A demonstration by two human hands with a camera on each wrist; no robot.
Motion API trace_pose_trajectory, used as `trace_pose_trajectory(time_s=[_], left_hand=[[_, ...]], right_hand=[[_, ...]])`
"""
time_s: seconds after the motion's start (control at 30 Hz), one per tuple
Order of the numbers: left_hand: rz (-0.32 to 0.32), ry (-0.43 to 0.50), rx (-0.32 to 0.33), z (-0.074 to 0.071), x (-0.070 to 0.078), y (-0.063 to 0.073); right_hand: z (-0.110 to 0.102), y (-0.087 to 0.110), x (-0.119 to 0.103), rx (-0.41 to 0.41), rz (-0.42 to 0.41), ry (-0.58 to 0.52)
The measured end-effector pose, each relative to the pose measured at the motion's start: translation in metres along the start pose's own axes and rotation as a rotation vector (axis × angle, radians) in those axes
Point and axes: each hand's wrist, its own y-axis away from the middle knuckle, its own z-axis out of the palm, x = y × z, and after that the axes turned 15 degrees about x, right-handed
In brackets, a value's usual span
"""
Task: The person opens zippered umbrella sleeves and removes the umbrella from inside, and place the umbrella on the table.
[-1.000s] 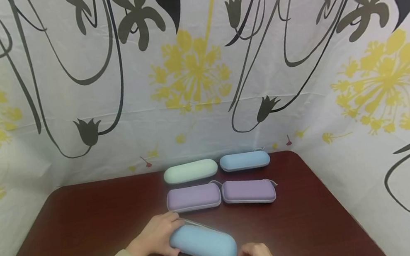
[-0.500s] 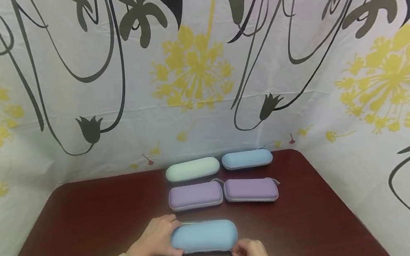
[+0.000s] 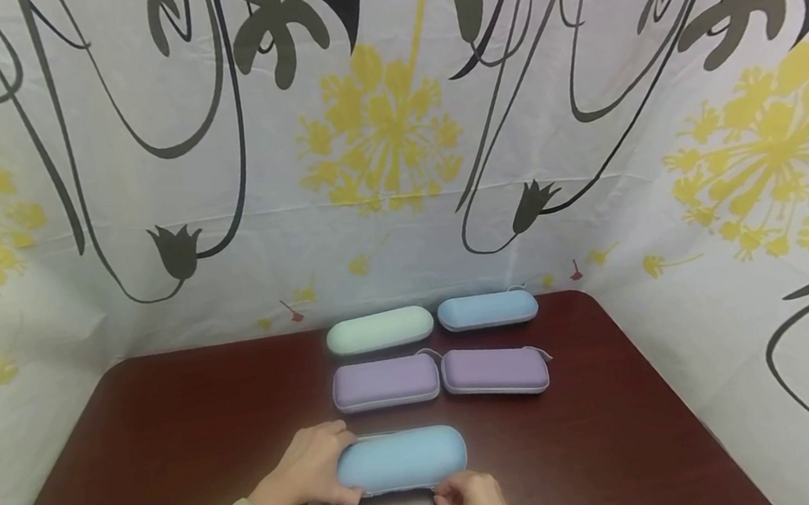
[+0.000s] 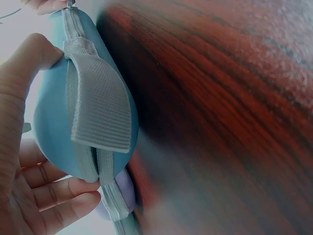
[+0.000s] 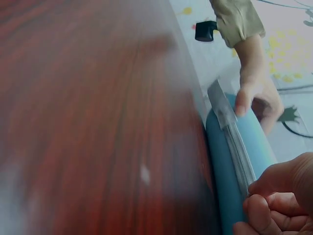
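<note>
A light blue zippered case [image 3: 404,460] lies near the table's front. My left hand [image 3: 312,466] grips its left end, with the thumb on the near side and the fingers on the far side. A grey fabric strap [image 4: 102,103] sticks out from that end in the left wrist view. Below the strap the grey zipper tape [image 4: 93,161] is parted by a dark gap. At the case's near edge my right hand [image 3: 475,504] pinches the zipper pull [image 4: 71,3], which the fingertips largely cover. The grey zipper [image 5: 238,152] runs from the strap to these fingers.
Behind the blue case lie two purple cases, one left [image 3: 385,384] and one right [image 3: 494,371]. Farther back are a pale green case [image 3: 380,331] and another blue case [image 3: 488,309]. All rest on a dark red-brown table [image 3: 193,423], before a flower-patterned curtain [image 3: 234,180].
The blue case has turned from slanted to nearly level with the table's front. My right hand has moved left along its near edge, while my left hand keeps its grip.
</note>
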Motion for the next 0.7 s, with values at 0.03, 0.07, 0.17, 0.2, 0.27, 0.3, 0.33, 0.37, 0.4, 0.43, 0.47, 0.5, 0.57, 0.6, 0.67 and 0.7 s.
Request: trace_pose_trajectory(time_s=[0.03,0.07,0.17,0.2,0.27,0.3,0.33,0.37,0.4,0.43,0.47,0.5,0.57,0.6,0.67,0.7], left_hand=[[-0.002,-0.001,0.001,0.000,0.000,0.000],[-0.003,-0.002,0.001,0.000,0.000,0.000],[-0.004,-0.006,-0.003,0.001,0.000,0.001],[-0.004,-0.007,-0.005,0.001,0.000,0.001],[-0.005,-0.007,-0.007,0.001,0.000,0.001],[-0.006,-0.007,-0.007,0.000,0.000,0.001],[-0.007,-0.007,-0.006,0.000,0.000,0.001],[-0.008,-0.004,-0.006,0.000,0.000,0.001],[-0.009,-0.003,-0.007,0.000,0.000,0.001],[-0.009,0.000,-0.007,0.000,0.000,0.001],[-0.011,0.003,-0.009,0.000,0.000,0.001],[-0.012,0.005,-0.011,-0.001,0.000,0.000],[-0.014,0.010,-0.014,-0.001,0.000,0.000],[-0.015,0.009,-0.016,-0.001,0.000,0.000],[-0.017,0.006,-0.015,-0.001,0.000,0.000],[-0.017,0.004,-0.013,-0.001,0.000,0.000]], right_hand=[[0.002,0.000,-0.001,-0.004,-0.014,0.008],[0.004,0.000,-0.003,-0.007,-0.030,0.021],[0.010,-0.003,-0.008,-0.027,-0.079,0.056],[0.011,-0.004,-0.011,-0.043,-0.085,0.067],[0.013,-0.006,-0.016,-0.075,-0.087,0.078],[0.015,-0.008,-0.019,-0.093,-0.083,0.082],[0.016,-0.009,-0.021,-0.109,-0.079,0.084],[0.017,-0.010,-0.024,-0.126,-0.073,0.086],[0.018,-0.011,-0.026,-0.141,-0.068,0.084],[0.020,-0.012,-0.028,-0.159,-0.063,0.080],[0.021,-0.013,-0.030,-0.175,-0.059,0.082],[0.023,-0.014,-0.032,-0.192,-0.053,0.081],[0.025,-0.016,-0.036,-0.224,-0.045,0.080],[0.026,-0.017,-0.037,-0.238,-0.040,0.079],[0.028,-0.018,-0.040,-0.244,-0.050,0.085],[0.029,-0.019,-0.042,-0.243,-0.059,0.088]])
